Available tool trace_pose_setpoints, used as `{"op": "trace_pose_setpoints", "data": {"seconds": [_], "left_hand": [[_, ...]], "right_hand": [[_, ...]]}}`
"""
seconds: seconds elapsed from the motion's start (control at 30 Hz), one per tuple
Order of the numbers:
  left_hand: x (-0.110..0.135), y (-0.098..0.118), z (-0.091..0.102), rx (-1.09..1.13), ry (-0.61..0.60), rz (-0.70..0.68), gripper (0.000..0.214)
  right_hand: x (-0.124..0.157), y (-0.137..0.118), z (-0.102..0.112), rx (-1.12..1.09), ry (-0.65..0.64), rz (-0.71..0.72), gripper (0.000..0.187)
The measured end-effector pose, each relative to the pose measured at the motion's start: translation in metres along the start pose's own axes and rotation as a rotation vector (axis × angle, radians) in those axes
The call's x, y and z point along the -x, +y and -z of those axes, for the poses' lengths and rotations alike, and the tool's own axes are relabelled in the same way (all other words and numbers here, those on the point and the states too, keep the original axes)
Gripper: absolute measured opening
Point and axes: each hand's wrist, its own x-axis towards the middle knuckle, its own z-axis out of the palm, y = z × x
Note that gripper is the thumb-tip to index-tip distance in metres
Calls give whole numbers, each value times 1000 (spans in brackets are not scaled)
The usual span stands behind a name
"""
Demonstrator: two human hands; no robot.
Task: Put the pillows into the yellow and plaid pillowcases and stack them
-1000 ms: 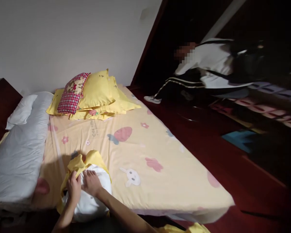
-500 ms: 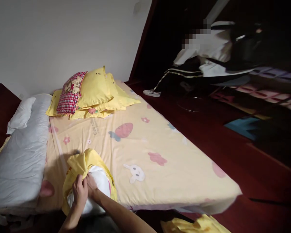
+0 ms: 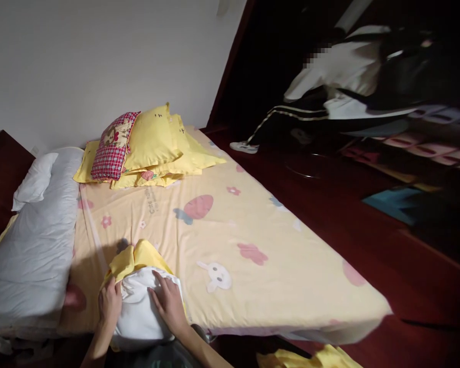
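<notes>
A white pillow (image 3: 141,317) lies at the near edge of the bed, its far end inside a yellow pillowcase (image 3: 132,258). My left hand (image 3: 109,302) is closed on the pillowcase's edge at the pillow's left side. My right hand (image 3: 168,301) lies flat on top of the white pillow with fingers spread. Both forearms come up from the bottom of the view.
The bed carries a yellow cartoon-print sheet (image 3: 253,214). A stack of yellow pillows (image 3: 157,148) with a red plaid cushion (image 3: 113,148) sits at its head, and a grey duvet (image 3: 30,240) runs along the left. Another person (image 3: 341,87) bends over on the dark red floor. Yellow cloth (image 3: 310,358) lies below the bed.
My right hand has come out from the pillowcase opening and flattened on the white pillow. My left hand has shifted left along the pillowcase edge. More white pillow shows.
</notes>
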Motion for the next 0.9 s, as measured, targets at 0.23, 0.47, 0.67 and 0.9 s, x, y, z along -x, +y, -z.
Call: {"op": "trace_pose_setpoints", "data": {"seconds": [0.23, 0.47, 0.67, 0.9], "left_hand": [[-45, 51, 19, -242, -90, -380, 45], [-91, 65, 18, -247, -413, -599, 14], [-83, 69, 22, -239, -315, -632, 19], [-45, 68, 25, -115, -55, -704, 28]], "right_hand": [[-3, -9, -13, -206, -278, 97, 34], [7, -20, -2, -278, -320, 55, 29], [6, -22, -1, -108, -291, 95, 27], [-48, -17, -21, -3, -183, 39, 34]]}}
